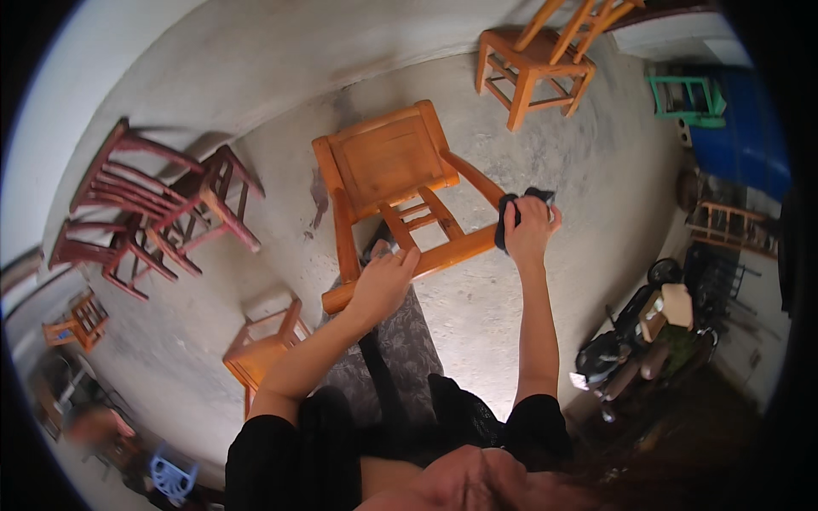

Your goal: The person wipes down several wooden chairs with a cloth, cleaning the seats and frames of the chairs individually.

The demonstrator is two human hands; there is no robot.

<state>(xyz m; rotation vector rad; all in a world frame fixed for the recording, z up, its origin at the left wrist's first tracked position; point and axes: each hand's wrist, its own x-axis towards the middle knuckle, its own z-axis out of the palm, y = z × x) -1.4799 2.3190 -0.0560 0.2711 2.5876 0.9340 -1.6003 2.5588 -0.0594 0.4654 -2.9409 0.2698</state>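
Left hand (383,285) grips the tipped orange chair's (388,162) leg; right hand (530,230) clutches a dark cloth (509,207).

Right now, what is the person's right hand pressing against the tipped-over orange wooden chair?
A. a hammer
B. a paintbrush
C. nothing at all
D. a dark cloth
D: the right hand clutches a dark cloth against a leg of the orange wooden chair, while the left hand grips another leg.
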